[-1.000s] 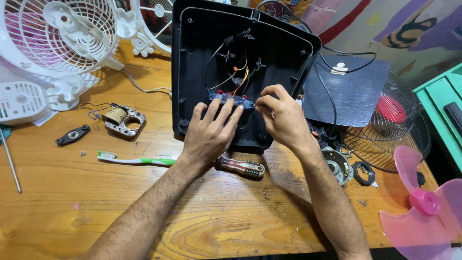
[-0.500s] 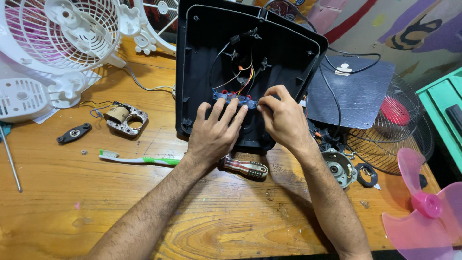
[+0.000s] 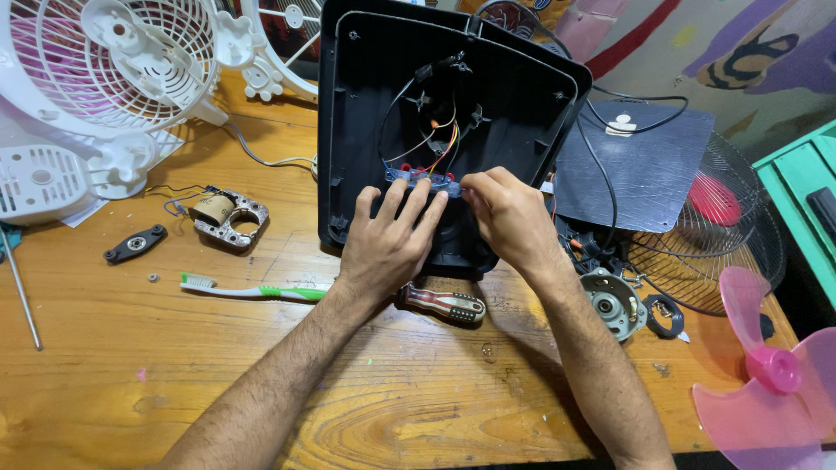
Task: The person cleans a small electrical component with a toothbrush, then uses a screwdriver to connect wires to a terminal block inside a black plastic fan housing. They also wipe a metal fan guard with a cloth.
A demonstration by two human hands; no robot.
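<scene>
Hands are both on the blue switch strip (image 3: 421,180) inside the black housing (image 3: 366,130). My left hand (image 3: 389,239) lies flat, fingers spread; right hand (image 3: 509,218) pinches its end. Reckon seating it evenly comes next.

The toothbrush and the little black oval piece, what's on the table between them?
In the head view, only a tiny metal washer lies on the table between the toothbrush and the black oval piece.

packages: none in view.
labels: a small white sticker-like patch (image 3: 620,124) sits on the dark flat panel (image 3: 662,165) at the right of the worktop (image 3: 174,374); whether it is a label cannot be told.
signs: none.
screens: none.
</scene>
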